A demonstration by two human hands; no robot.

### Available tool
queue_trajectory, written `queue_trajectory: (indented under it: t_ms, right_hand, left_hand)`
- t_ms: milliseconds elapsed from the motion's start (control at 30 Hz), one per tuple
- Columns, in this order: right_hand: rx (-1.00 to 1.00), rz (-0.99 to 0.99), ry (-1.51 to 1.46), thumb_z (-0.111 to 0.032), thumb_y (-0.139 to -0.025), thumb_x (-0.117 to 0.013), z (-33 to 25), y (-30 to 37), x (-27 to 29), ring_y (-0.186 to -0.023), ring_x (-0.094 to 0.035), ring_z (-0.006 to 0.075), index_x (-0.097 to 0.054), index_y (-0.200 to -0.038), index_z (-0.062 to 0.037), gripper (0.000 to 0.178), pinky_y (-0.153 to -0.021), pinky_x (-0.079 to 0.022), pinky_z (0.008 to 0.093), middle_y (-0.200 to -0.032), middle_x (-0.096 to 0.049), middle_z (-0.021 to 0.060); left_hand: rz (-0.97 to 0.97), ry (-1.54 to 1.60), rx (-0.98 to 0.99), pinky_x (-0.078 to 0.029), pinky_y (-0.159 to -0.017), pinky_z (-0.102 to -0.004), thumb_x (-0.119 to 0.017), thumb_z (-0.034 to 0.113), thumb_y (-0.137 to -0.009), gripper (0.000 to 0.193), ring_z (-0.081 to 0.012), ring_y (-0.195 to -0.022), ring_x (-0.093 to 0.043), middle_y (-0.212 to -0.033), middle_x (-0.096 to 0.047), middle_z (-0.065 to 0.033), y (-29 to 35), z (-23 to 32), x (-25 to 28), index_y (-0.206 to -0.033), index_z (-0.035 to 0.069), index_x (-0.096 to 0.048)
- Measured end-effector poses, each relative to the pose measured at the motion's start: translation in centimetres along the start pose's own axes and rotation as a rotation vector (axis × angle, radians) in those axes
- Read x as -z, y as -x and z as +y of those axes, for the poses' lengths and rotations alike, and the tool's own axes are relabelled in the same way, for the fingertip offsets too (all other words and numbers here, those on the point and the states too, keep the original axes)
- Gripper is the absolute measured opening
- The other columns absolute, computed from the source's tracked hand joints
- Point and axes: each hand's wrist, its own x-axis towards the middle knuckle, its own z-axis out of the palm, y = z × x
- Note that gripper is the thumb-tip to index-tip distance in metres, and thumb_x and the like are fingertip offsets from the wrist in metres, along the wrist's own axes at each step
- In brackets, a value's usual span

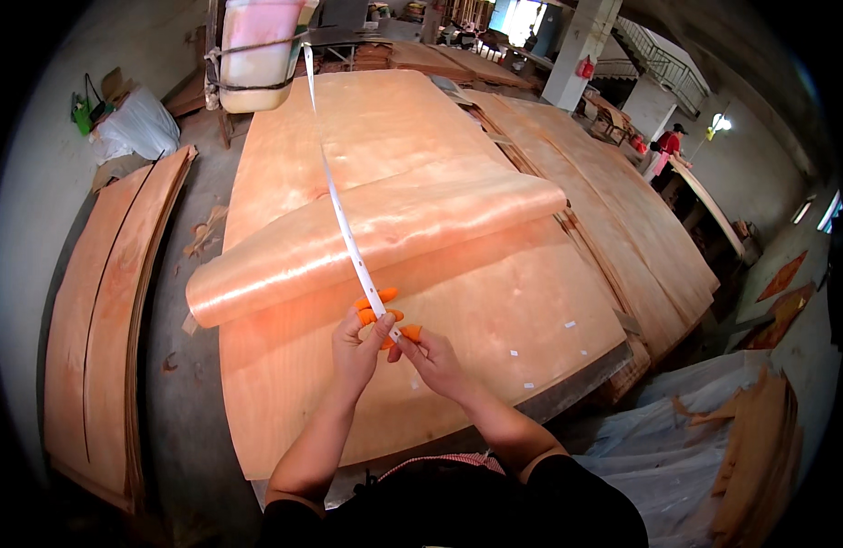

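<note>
A long white strip of tape (342,219) with small dark marks runs from beside the hanging container down to my hands. My left hand (356,345) pinches it near the lower end, with orange covers on several fingers. Close beside it, my right hand (428,358) grips the tape's end between thumb and an orange-covered finger. Both hands are above a large sheet of pale wood veneer (348,402) on a stack. Across the middle of the stack, a veneer sheet is folded back into a roll (440,216). Small white pieces (528,385) lie on the veneer at right.
A pale plastic container (257,55) is strapped at the far left of the stack. More veneer stacks stand left (111,320) and right (613,210). Plastic sheeting (668,438) lies at lower right. Another person (670,151) works at the far right, near a pillar (579,55).
</note>
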Motion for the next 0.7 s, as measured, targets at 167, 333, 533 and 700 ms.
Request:
queue_trajectory:
  t_ms: [167,333,533,700]
  right_hand:
    - [-0.037,-0.026,-0.021,-0.016,-0.092,-0.045,0.3,-0.5,0.5,-0.066,-0.054,0.0093,-0.057,-0.089,-0.0005,0.020,-0.063,-0.042,0.0224,-0.068,-0.057,0.0027]
    - [-0.027,0.074,-0.215,-0.016,-0.091,-0.046,0.6,-0.3,0.1,-0.063,-0.052,0.0084,-0.057,-0.086,-0.0020,0.018,-0.060,-0.041,0.0214,-0.067,-0.056,0.0025]
    - [-0.213,0.468,-0.541,-0.026,-0.092,-0.045,5.1,0.4,4.7,-0.053,-0.044,0.0065,-0.052,-0.083,-0.0079,0.022,-0.058,-0.046,0.0240,-0.060,-0.047,-0.0004]
    - [-0.288,0.385,-0.404,-0.023,-0.091,-0.045,2.6,6.4,13.1,-0.048,-0.035,0.0013,-0.042,-0.123,0.0009,0.040,-0.053,-0.045,0.0202,-0.074,-0.045,-0.0017]
  left_hand:
    - [-0.009,0.110,0.093,-0.046,-0.058,-0.0213,-0.056,0.011,-0.086,0.015,-0.0097,-0.072,-0.055,-0.109,-0.056,-0.0101,0.0,-0.3,0.3,-0.093,-0.002,-0.062]
    - [0.087,0.249,0.107,-0.042,-0.064,-0.0229,-0.053,0.014,-0.089,0.022,-0.0083,-0.071,-0.051,-0.101,-0.057,-0.0083,1.1,1.1,-1.5,-0.100,-0.003,-0.059]
    - [0.307,0.397,-0.031,-0.033,-0.094,-0.0318,-0.039,0.024,-0.094,0.033,-0.0148,-0.106,-0.046,-0.119,-0.052,-0.0107,-1.5,1.8,0.3,-0.117,0.002,-0.049]
    - [0.276,0.334,0.293,-0.033,-0.094,-0.0316,-0.039,0.028,-0.094,0.035,-0.0176,-0.112,-0.045,-0.122,-0.050,-0.0105,-0.4,-0.2,3.4,-0.119,0.004,-0.047]
